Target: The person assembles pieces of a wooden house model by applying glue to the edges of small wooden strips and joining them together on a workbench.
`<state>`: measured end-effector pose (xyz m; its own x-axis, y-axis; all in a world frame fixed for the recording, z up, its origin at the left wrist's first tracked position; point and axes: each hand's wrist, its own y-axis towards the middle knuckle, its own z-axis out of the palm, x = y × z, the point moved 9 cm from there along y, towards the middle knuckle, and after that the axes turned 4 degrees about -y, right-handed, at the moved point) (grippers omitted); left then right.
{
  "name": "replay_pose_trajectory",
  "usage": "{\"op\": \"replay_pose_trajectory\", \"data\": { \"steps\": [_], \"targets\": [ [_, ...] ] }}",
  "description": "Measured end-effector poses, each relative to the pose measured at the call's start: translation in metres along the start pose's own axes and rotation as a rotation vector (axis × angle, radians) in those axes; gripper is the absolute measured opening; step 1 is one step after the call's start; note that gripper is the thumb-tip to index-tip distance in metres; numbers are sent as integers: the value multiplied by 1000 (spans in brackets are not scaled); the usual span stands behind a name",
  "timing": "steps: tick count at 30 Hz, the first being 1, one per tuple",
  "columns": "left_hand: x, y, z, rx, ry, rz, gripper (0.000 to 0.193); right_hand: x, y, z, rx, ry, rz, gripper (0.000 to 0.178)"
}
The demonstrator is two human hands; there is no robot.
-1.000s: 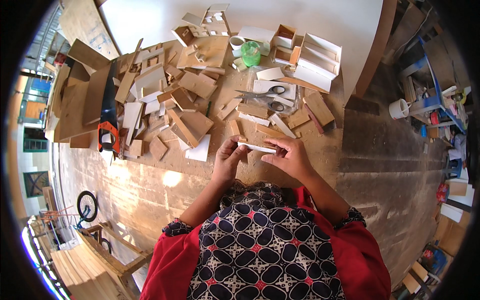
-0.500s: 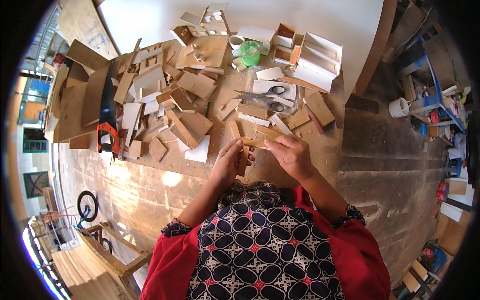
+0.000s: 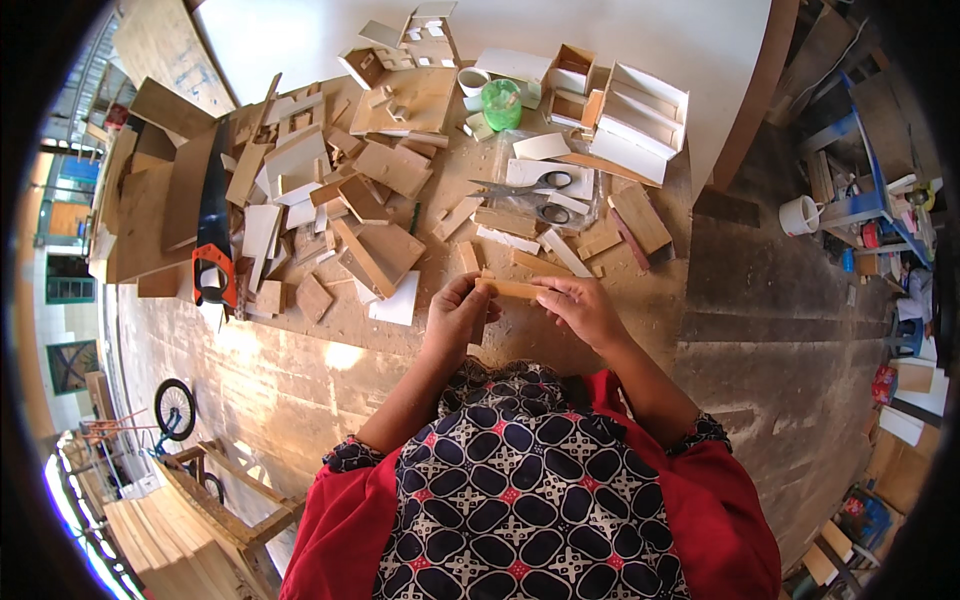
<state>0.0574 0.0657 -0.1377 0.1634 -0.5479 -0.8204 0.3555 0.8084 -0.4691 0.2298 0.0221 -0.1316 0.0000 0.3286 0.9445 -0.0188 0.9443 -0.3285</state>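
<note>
My left hand [image 3: 455,318] and my right hand [image 3: 583,312] are close together above the front of the workbench [image 3: 390,337]. Between them lies a narrow wooden strip [image 3: 516,290], roughly level, its left end pinched in my left fingers and its right end in my right fingers. A second wooden piece [image 3: 479,330] hangs down from my left fingers, mostly hidden behind them, and meets the strip near its left end. Whether the two pieces are joined I cannot tell. Just beyond my hands, small wood offcuts [image 3: 538,264] lie on the bench.
Scissors [image 3: 535,184] lie beyond my hands near a green container [image 3: 501,105] and a white cup [image 3: 473,82]. A white compartmented box [image 3: 640,110] stands at the back right. Wood scraps pile up at the left, beside a handsaw with an orange handle [image 3: 214,277].
The strip between my hands has turned slightly and now shows a broader face. My right hand has shifted a little to the right, and the hanging piece is more covered by my left hand.
</note>
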Motion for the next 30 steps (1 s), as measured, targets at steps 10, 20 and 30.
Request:
{"op": "replay_pose_trajectory", "data": {
  "steps": [10, 20, 30],
  "targets": [
    [-2, 1, 9, 18, -20, -12, 29, -8, 1, -2, -84, -55, 36, 25],
    [-2, 1, 10, 1, -92, -23, 25, -11, 4, -5, -108, -21, 28, 24],
    [-3, 2, 8, 11, 111, 34, 24, -5, 11, 9, 20, -39, 11, 22]
  ]
}}
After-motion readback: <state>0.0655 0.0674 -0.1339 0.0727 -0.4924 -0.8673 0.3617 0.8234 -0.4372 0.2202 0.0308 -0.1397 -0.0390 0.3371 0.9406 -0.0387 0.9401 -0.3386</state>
